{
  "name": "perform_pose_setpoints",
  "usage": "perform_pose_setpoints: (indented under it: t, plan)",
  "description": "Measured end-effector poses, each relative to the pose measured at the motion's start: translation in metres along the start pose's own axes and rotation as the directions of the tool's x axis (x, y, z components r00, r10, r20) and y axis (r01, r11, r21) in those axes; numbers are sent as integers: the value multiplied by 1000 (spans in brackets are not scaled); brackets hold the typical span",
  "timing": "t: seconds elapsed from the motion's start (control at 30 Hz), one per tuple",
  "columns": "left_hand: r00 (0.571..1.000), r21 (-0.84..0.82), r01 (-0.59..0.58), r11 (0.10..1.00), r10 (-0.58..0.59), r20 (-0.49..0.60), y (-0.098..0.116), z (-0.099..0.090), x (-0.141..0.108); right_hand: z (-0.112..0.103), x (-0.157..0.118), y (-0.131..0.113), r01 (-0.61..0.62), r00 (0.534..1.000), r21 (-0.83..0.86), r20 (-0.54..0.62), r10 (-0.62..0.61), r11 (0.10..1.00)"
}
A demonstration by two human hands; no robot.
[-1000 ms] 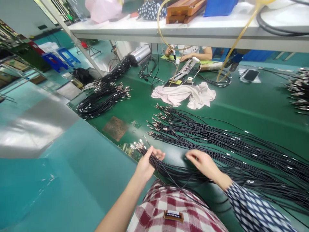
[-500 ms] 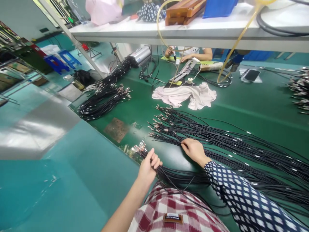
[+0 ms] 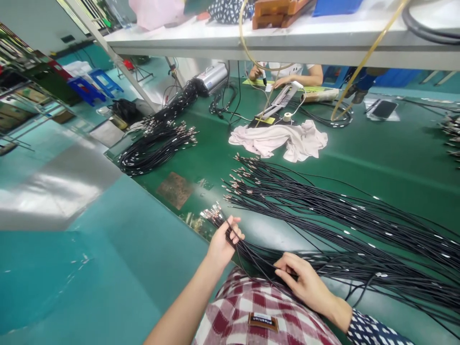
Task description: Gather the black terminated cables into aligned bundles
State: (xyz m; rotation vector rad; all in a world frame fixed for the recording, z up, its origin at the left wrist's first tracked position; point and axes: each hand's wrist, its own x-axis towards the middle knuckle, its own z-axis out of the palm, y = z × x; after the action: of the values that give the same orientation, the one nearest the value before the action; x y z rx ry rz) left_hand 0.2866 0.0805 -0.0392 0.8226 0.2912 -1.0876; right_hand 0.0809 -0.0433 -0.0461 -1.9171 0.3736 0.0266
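My left hand (image 3: 226, 238) is wrapped round a bundle of thin black cables (image 3: 251, 250) near their metal-tipped ends (image 3: 212, 214), at the table's front edge. The bundle trails right, past my waist. My right hand (image 3: 300, 278) is lower and to the right, thumb and fingers pinched together on a black cable beside that bundle. Just beyond both hands, a wide spread of loose black cables (image 3: 319, 199) lies on the green table, its metal ends toward the left and small white tags along the strands.
A crumpled pale cloth (image 3: 278, 139) lies behind the cables. Coiled black cables (image 3: 154, 148) sit at the left. A white shelf (image 3: 201, 45) crosses above the table, with a yellow hose (image 3: 370, 57) hanging down. Across the table, a co-worker's hands (image 3: 283, 80) hold a pen.
My right hand has moved from the spread cables down toward me, to the side of the held bundle. My left hand keeps its grip, with its index finger slightly more extended.
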Motion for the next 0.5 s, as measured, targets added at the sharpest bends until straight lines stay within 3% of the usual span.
perform_pose_setpoints:
  t: [0.17, 0.3, 0.4, 0.5]
  plan:
    - [1000, -33, 0, 999, 0, -3, 0, -2, -4, 0, 10, 12, -205, 977, 257, -4, 213, 944]
    - [999, -62, -15, 998, 12, -37, -1, 0, -4, 7, 1, 22, -302, 950, 384, 43, 310, 872]
    - [999, -40, -33, 999, 32, -32, -2, 1, -3, 5, -6, 13, -334, 943, 362, 120, 312, 870]
    - [998, 19, -36, 999, 37, -57, -3, 2, -3, -10, 7, 2, -265, 939, 207, 276, 203, 942]
